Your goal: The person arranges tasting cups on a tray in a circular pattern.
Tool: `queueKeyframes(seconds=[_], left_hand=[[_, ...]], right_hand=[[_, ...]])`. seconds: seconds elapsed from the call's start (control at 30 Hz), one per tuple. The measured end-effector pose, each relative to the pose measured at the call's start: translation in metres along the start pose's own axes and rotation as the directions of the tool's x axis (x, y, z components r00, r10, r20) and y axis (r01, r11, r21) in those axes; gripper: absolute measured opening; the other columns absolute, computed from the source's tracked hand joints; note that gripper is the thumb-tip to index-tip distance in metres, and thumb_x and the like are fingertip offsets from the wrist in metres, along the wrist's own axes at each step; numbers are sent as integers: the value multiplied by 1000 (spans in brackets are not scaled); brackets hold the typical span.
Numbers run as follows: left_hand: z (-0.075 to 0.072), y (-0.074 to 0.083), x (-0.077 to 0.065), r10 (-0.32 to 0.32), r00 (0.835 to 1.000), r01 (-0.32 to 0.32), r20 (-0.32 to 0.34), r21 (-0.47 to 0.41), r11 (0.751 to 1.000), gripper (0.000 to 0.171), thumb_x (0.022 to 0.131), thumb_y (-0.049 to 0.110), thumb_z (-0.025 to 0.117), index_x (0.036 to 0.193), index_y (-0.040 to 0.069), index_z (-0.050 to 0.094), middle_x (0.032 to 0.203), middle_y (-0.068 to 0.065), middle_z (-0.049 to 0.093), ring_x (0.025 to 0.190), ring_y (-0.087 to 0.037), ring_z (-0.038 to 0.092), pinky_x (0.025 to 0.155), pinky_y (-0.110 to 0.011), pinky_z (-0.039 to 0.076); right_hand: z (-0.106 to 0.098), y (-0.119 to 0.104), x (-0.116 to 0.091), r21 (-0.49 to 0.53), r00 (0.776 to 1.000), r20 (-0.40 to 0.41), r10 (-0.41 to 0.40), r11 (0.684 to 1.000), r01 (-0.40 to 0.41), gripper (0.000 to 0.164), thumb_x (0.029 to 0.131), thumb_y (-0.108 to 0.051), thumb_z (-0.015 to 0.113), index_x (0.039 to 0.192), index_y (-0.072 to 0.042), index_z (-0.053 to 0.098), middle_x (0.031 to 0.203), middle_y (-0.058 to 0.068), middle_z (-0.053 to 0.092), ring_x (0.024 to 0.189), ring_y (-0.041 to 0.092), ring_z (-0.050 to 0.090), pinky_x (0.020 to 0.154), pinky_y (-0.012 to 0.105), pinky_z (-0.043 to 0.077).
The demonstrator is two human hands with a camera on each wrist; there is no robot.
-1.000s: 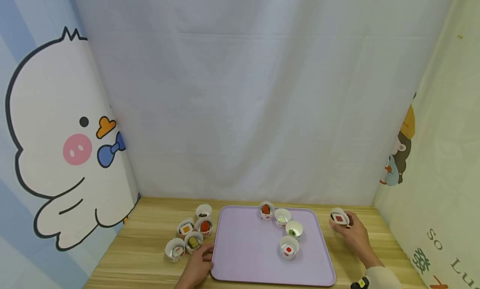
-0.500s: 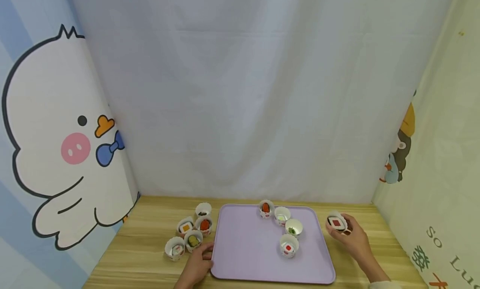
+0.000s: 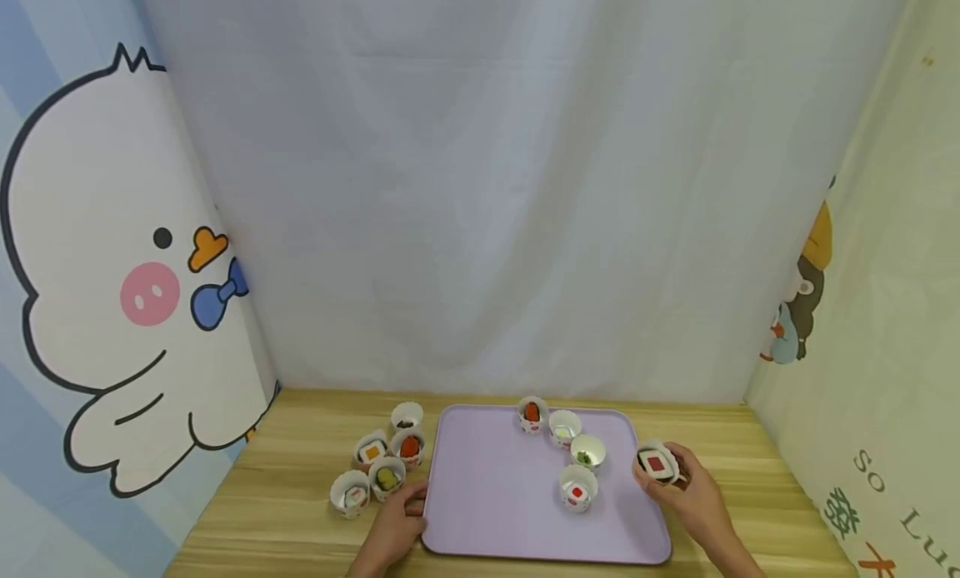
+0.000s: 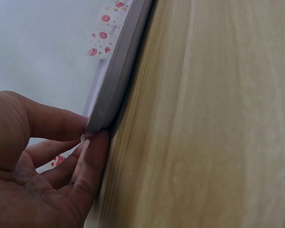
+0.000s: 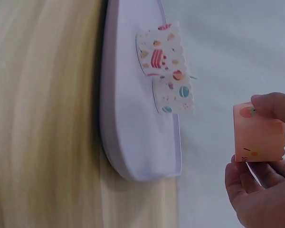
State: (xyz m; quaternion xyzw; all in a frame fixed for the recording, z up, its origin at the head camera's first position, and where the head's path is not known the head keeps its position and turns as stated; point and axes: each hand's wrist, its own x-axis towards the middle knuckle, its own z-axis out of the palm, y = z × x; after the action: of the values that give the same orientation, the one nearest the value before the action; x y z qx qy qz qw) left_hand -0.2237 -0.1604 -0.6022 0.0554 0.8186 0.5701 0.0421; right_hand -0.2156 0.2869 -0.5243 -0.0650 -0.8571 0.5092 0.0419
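My right hand holds a peach paper baking cup between thumb and fingers. A white sushi-like piece with a dark edge and red square centre sits inside it. The cup is in the air over the right edge of the lilac tray. At the tray's left edge, my left hand pinches the rim, thumb on one side and fingers on the other, as the left wrist view shows. On the tray's right half stand several patterned paper cups with food pieces, the nearest cup holding a white piece with a red centre.
Left of the tray, several more filled cups cluster on the wooden table, among them one with a yellow-green piece close to my left hand. A grey-white curtain hangs behind the table, with printed cloths at both sides.
My right hand has carried the peach cup leftward and toward me, from the table's right side to over the tray's edge. The left hand has stayed at the tray's rim.
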Motion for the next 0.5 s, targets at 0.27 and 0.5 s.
queueKeyframes(seconds=[0.27,0.5], left_hand=[[-1,5,0,-8,1000,8,-13,12,1000,60,71,-13,60,130,-16,51,117,-28,62,99,-33,66,75,-33,58],[-1,7,-2,2,1000,-2,-5,9,1000,60,71,-14,59,130,-17,50,117,-30,61,99,-35,66,75,-32,58]], right_hand=[[16,-3,-14,24,1000,17,11,1000,-12,70,77,-25,83,137,-10,50,130,16,59,102,8,59,78,20,52],[32,1,-26,-35,999,34,-5,999,6,71,75,-19,84,136,-5,51,129,18,62,107,19,61,86,25,51]])
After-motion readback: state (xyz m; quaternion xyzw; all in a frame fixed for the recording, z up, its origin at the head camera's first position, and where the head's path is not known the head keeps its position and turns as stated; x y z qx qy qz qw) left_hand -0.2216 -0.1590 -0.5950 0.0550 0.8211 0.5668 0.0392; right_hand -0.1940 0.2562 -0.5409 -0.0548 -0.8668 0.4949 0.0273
